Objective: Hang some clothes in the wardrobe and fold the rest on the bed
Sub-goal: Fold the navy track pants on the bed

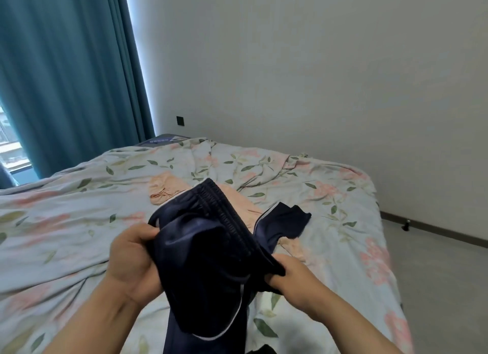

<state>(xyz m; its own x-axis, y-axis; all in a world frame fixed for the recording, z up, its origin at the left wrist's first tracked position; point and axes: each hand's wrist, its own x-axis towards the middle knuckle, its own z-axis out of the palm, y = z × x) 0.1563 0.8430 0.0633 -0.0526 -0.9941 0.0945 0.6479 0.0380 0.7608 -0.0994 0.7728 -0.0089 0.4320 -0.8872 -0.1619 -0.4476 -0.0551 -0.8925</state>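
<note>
Gripping navy track pants [211,261] at the ribbed elastic waistband, left hand [132,258] and right hand [293,279] both clutching fabric, white piping trailing below the grip, floral bed [66,221] underneath

From my seat, both hands are tied up: my left hand [132,258] and right hand [290,277] each grip the navy trousers [211,253], which hang between them and block the middle of my reach. Just behind lies a peach garment [163,187], partly under the trousers. Left of that, the bed [66,221] offers a broad stretch of floral cover, only wrinkled. The far right side is bunched into folds. Beyond the bed's right edge I see bare floor [435,274] up to the wall [317,63]
</note>
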